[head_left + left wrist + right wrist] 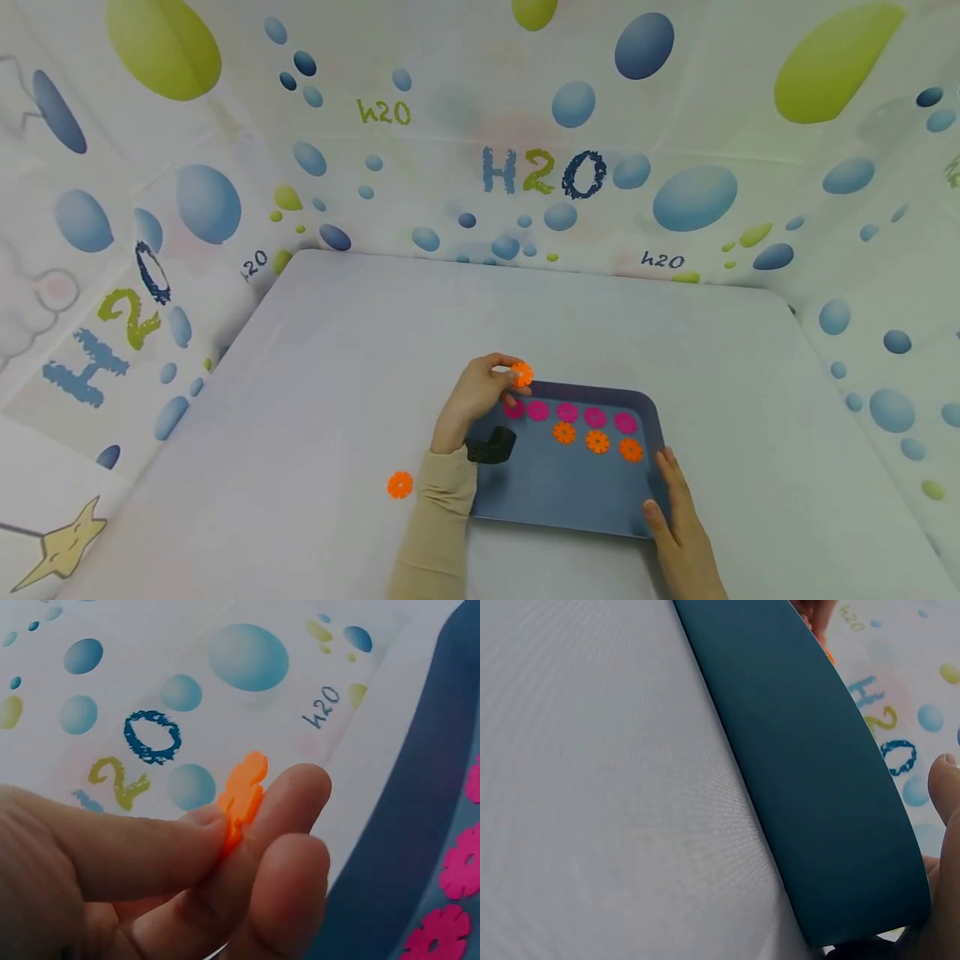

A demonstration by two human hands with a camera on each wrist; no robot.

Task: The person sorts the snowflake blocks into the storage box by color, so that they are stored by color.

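Observation:
My left hand (476, 392) pinches an orange flower-shaped disc (244, 796) between thumb and fingers, above the far left corner of a blue-grey tray (555, 500). Inside the tray, several pink notched discs (567, 412) form a row along the far side. Three orange discs (597, 442) lie in front of them, towards the right. My right hand (684, 533) rests against the tray's near right corner, its fingers fairly straight along the right side and the thumb near the rim. In the right wrist view, the tray's outer wall (802, 772) fills the middle.
Another orange disc (401, 485) lies on the white table (300, 400), left of the tray beside my left sleeve (442, 517). A dark wrist device (491, 446) hangs over the tray's left part. White cloth walls (450, 200) with blue and green spots surround the table.

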